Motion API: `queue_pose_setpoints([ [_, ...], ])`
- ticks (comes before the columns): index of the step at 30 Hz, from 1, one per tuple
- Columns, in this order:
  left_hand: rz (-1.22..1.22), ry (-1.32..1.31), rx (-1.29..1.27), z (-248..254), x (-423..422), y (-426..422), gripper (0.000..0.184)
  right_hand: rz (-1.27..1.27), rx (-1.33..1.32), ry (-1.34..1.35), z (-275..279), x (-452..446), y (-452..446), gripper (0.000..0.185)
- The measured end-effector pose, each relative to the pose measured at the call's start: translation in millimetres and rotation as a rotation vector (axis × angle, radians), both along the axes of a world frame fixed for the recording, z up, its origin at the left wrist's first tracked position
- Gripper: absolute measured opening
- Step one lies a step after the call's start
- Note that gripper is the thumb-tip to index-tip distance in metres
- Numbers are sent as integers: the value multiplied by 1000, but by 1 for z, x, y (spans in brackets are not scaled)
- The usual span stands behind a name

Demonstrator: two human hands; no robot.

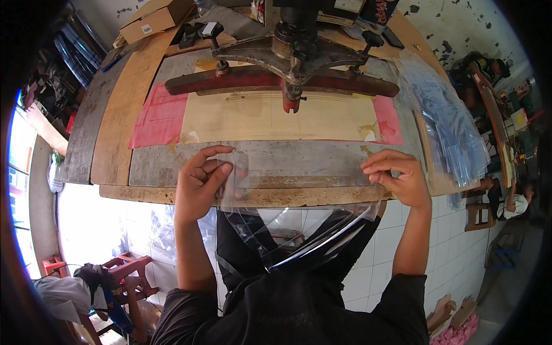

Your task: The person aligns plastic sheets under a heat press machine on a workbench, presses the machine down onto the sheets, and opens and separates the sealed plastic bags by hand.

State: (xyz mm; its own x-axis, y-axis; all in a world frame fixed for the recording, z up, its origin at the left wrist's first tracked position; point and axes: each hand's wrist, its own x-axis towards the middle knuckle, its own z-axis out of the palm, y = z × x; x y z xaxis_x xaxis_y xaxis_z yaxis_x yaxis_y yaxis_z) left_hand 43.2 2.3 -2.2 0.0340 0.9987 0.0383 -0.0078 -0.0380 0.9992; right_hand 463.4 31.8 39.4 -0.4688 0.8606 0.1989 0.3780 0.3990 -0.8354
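Note:
A clear plastic sheet [299, 198] stretches between my two hands, over the table's front edge and down toward my lap. My left hand [202, 175] pinches its upper left corner, and my right hand [397, 172] pinches its upper right side. Beyond the sheet, a cream strip [276, 118] with pink ends [158, 115] lies on the table's grey surface [190, 164]. Above the strip stands a press with a long red bar [253, 80] and dark metal arms [253, 56].
A pile of clear plastic pieces [451, 126] lies at the table's right. A cardboard box [152, 22] sits at the back left, a phone [393, 38] at the back right. People [72, 293] are at the lower left and far right [514, 204], near stools [478, 217].

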Motion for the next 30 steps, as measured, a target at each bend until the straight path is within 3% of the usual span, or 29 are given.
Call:
queue_pose_setpoints([
  [2,-7,26,6,1,-2,0,30,62,36,-43,7,0,2,20],
  [7,-5,12,-28,-1,-4,-1,29,165,-183,-303,25,-7,6,15],
  [10,-18,71,25,-2,-6,-2,29,222,-104,-410,32,-6,10,12],
  [17,-29,-4,51,-1,-3,-4,29,51,-4,-179,25,-4,7,11],
  [22,-25,82,82,-4,-7,-6,28,-244,-147,-50,33,-16,-10,12],
  [30,-6,-21,108,-11,-5,-3,28,-315,-146,-19,31,-22,-18,17],
])
